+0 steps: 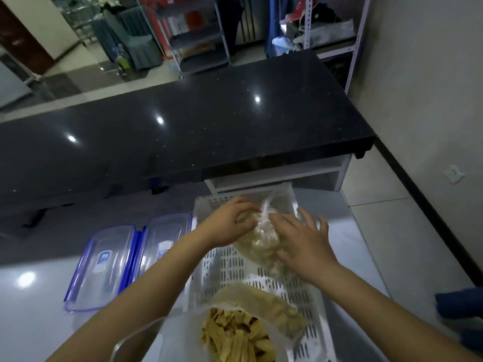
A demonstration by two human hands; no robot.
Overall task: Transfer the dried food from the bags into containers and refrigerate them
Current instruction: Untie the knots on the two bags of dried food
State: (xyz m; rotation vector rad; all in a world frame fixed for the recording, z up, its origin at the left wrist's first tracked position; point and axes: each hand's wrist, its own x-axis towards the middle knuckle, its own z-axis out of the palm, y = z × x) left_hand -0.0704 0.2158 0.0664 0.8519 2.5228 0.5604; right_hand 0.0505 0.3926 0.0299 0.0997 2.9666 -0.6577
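Two clear containers lie side by side on the grey worktop to your left, the left container and the right container, both rimmed in blue and both with nothing visible inside. Each carries a blue-and-white label, but the print is too blurred to read.

Just right of them stands the white slotted basket, and all the dried food is in it. At its far end sits the tied bag, clear plastic knotted at the top and packed with pale beige pieces. Your left hand curls its fingers onto this bag close to the knot, pinching the plastic. Your right hand lies on the bag's other side with its fingers spread and flat. Nearer to you a second bag of pale pieces lies on the basket floor. At the bottom edge of the view the open bag shows yellow strips, its mouth gaping towards you.

Beyond the basket runs the black stone counter, glossy, with light spots on it. A dark blue cloth shows at the right edge. A wall socket sits low on the right wall. Metal shelving stands far back, its contents unclear.
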